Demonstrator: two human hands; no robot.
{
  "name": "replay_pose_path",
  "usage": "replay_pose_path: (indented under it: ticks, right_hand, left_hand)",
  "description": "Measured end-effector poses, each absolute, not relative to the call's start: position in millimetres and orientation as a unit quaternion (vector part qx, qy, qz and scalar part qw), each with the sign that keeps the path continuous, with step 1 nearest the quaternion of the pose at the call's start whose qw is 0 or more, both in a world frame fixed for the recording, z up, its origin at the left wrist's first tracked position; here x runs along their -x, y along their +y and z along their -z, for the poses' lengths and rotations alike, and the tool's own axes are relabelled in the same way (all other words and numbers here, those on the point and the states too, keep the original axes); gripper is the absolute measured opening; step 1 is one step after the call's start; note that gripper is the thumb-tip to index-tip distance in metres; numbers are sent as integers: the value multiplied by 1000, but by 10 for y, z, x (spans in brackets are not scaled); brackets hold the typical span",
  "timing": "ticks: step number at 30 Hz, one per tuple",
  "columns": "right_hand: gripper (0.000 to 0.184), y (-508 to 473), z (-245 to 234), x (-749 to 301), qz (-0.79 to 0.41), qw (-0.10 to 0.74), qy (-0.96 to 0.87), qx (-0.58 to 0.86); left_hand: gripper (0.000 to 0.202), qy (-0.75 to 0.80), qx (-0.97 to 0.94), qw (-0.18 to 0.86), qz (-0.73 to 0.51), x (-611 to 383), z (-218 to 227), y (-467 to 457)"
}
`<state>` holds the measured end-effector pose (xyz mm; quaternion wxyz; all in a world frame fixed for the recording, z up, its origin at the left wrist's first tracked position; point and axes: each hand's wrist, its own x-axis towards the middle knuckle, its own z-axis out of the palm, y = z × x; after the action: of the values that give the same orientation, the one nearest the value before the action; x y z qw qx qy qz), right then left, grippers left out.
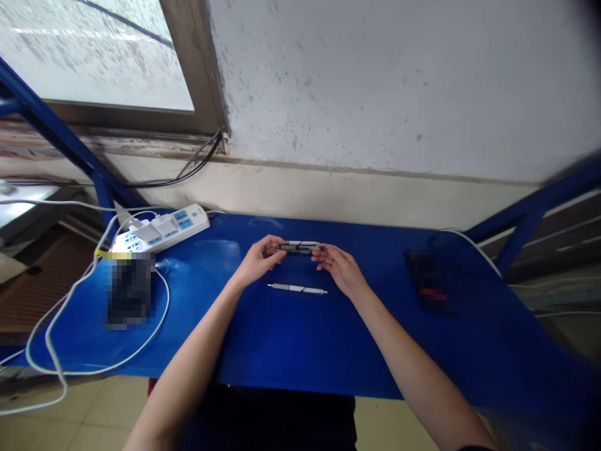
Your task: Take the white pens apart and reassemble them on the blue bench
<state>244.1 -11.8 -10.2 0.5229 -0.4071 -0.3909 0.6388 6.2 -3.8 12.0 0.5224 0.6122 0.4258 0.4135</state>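
Observation:
Near the back middle of the blue table, my left hand [260, 262] and my right hand [344, 270] hold a small group of pens [300, 248] level between them. My left fingertips pinch the pens' left ends, and my right fingertips close around the right ends. At least two pens show there, white and grey with dark parts; how many exactly I cannot tell. Just in front of my hands, one white and grey pen [297, 289] lies flat on the table, its tip pointing left. Neither hand touches that pen.
The blue tabletop [300, 344] runs up to a wall. A white power strip [188, 224] with plugs sits at the back left, its white cable looping forward. A blurred dark object [130, 291] lies at left, another blurred dark object [426, 279] at right. Blue frame bars flank the table.

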Motion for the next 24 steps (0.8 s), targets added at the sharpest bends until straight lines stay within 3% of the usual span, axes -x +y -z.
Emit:
replay_pose_path:
  ticks: [24]
  right_hand:
    - [30,-121,106,-2435,-629,525,-407,403]
  left_hand:
    - [44,453,-631,520,-355,-66,-108,-41]
